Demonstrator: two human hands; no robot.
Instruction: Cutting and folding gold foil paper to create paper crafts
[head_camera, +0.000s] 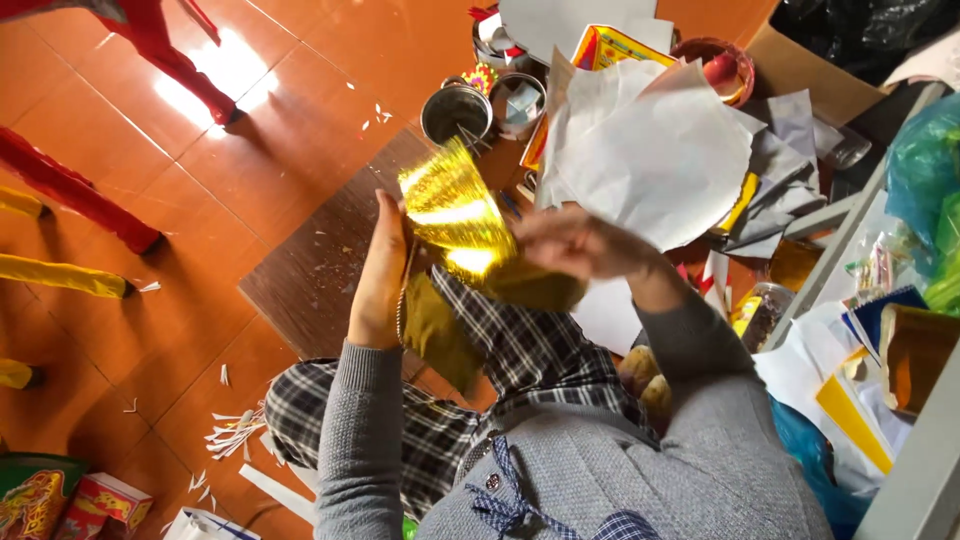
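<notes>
Looking straight down now: the person sits with plaid trousers and a grey cardigan, and both hands are up on one sheet of shiny gold foil paper. The left hand grips the sheet's left edge, fingers curled shut around it, thumb pointing up along the edge. The right hand is blurred; it sits on the lower right part of the same sheet and appears to be closed on it, though the single fingers cannot be made out. The foil is held in the air above the knees, its top fanned upward and glaring with light, and a duller olive part hangs down beside the left wrist.

Below the foil lies one dark brown board on the orange tiled floor. Beyond the board, three metal tins stand close together. To the right a pile of white and grey paper sheets spreads out, and one round red bowl sits just behind it. White paper scraps lie scattered on the tiles near the left knee. Two red chair legs show at the top left, and three yellow ones along the left edge. Two colourful boxes rest in the bottom left corner.
</notes>
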